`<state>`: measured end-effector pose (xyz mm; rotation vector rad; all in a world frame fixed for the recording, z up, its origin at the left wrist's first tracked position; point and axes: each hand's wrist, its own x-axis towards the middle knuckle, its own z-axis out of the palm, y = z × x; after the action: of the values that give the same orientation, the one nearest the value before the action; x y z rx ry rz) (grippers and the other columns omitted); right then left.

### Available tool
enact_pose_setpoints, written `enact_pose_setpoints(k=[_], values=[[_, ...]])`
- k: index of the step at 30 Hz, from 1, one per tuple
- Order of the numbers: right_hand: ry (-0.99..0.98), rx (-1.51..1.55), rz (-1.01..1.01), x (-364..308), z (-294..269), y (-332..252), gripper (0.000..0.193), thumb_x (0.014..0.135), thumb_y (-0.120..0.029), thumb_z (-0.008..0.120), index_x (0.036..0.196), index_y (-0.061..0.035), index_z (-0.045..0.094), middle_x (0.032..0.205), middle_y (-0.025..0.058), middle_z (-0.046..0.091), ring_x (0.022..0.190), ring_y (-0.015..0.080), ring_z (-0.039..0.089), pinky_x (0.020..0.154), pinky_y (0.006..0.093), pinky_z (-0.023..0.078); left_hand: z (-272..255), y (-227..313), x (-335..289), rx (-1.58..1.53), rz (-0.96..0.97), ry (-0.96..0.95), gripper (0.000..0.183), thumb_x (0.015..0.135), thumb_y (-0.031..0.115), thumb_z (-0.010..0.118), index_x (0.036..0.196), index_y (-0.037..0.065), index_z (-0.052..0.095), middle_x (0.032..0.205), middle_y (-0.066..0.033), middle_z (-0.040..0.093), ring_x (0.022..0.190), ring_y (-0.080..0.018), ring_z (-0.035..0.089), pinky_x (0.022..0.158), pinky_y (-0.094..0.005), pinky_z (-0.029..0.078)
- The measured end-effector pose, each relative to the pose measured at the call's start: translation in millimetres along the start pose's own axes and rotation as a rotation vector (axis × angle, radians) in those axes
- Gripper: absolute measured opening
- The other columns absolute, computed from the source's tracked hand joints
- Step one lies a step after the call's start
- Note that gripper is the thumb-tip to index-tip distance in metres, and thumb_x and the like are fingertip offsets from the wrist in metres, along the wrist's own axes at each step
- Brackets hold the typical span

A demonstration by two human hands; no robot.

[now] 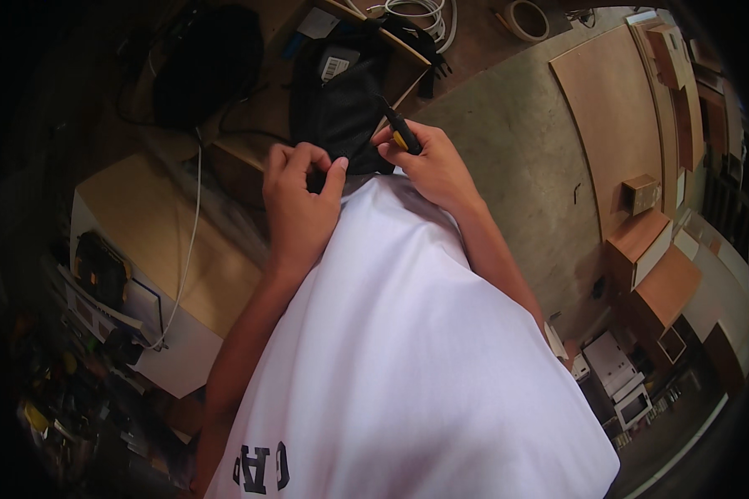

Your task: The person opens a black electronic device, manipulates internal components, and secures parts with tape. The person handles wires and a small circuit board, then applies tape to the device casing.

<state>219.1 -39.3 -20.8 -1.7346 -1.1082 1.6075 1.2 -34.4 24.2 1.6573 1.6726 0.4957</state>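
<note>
A black fabric pouch or bag (341, 100) lies on the wooden bench in front of me, with a white label on its upper part. My left hand (301, 195) pinches its lower edge between thumb and fingers. My right hand (429, 162) grips a small black and yellow tool (401, 131), its tip pointing up against the black fabric. My white shirt (408, 349) fills the lower middle and hides the bottom of the bag.
A second black bag (208, 62) lies at the upper left. A white cable (193, 224) runs down over a wooden box (154, 224). White coiled cable (416, 12) and a tape roll (527, 18) sit at the top. Wooden panels (616, 116) and small boxes (641, 193) stand on the concrete floor at right.
</note>
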Motion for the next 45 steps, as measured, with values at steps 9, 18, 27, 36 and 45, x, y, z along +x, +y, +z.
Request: enact_pose_setpoints(k=[9,18,27,36,45], values=[[-0.004,0.053,0.024,5,-4,5,0.013,0.097,-0.005,0.078,0.109,-0.004,0.077,0.096,0.0066,0.077,0.088,0.0151,0.071,0.083,0.0343,0.055,9,-14,51,0.262,0.397,-0.384,0.013,0.091,0.005,0.083,0.104,0.003,0.08,0.101,-0.0118,0.071,0.101,-0.0332,0.068,0.091,-0.0455,0.057],[0.121,0.118,0.001,10,6,19,0.016,0.096,-0.008,0.081,0.103,-0.0029,0.068,0.092,0.0052,0.072,0.087,0.0146,0.067,0.082,0.0344,0.054,11,-12,52,0.224,0.505,-0.32,0.019,0.088,0.01,0.088,0.106,0.006,0.082,0.104,-0.0082,0.07,0.105,-0.0301,0.068,0.092,-0.0449,0.057],[-0.002,0.153,-0.029,3,-4,3,0.023,0.096,-0.011,0.086,0.107,-0.0036,0.067,0.099,0.0037,0.071,0.096,0.0158,0.067,0.088,0.0351,0.054,23,-25,59,0.19,0.533,-0.274,0.007,0.095,0.012,0.08,0.1,0.013,0.084,0.103,0.0006,0.077,0.102,-0.0263,0.068,0.089,-0.0436,0.052],[-0.086,-0.026,0.017,5,-10,2,0.027,0.094,-0.007,0.085,0.116,-0.0039,0.069,0.103,0.0021,0.069,0.099,0.0135,0.064,0.095,0.0311,0.052,20,-15,63,0.257,0.518,-0.164,0.005,0.097,0.01,0.078,0.099,0.012,0.081,0.102,-0.0007,0.073,0.101,-0.0282,0.066,0.093,-0.0464,0.051],[-0.025,0.064,0.016,1,-5,8,0.024,0.096,-0.009,0.084,0.117,-0.0062,0.072,0.101,0.0017,0.072,0.098,0.0136,0.066,0.092,0.0317,0.053,-2,8,18,-0.072,-0.345,-0.223,0.045,0.089,0.036,0.097,0.093,-0.001,0.071,0.084,-0.0102,0.075,0.066,-0.0174,0.07,0.061,-0.0323,0.052]])
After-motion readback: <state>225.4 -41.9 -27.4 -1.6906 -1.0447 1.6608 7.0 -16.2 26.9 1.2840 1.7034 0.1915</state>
